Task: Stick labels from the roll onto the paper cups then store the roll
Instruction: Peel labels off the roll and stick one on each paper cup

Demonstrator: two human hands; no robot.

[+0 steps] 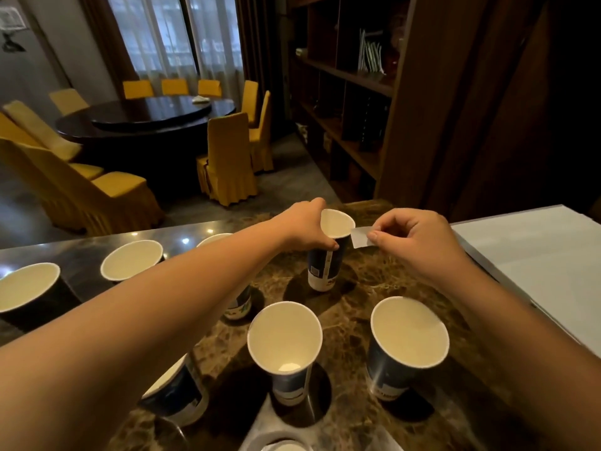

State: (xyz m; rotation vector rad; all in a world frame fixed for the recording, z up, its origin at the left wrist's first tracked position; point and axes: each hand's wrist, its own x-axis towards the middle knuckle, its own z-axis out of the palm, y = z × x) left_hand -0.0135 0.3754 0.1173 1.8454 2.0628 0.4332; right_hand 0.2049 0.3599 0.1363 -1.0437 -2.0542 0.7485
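Observation:
Several dark blue-and-white paper cups stand upright on a brown marble counter (pixel 357 307). My left hand (pixel 305 227) grips the far cup (pixel 325 265) near its rim, thumb on the near side. My right hand (pixel 413 237) pinches a small white label (pixel 359 238) between thumb and forefinger, just right of that cup's rim. Nearer to me stand a centre cup (pixel 284 340) and a right cup (pixel 408 340). More cups (pixel 131 258) line the left side. The label roll is not in view.
A white flat board or box (pixel 536 265) lies on the counter's right side. Beyond the counter's far edge are a dark round dining table (pixel 146 117) with yellow-covered chairs and a wooden shelf unit (pixel 351 102). Another cup's rim (pixel 286 445) shows at the bottom edge.

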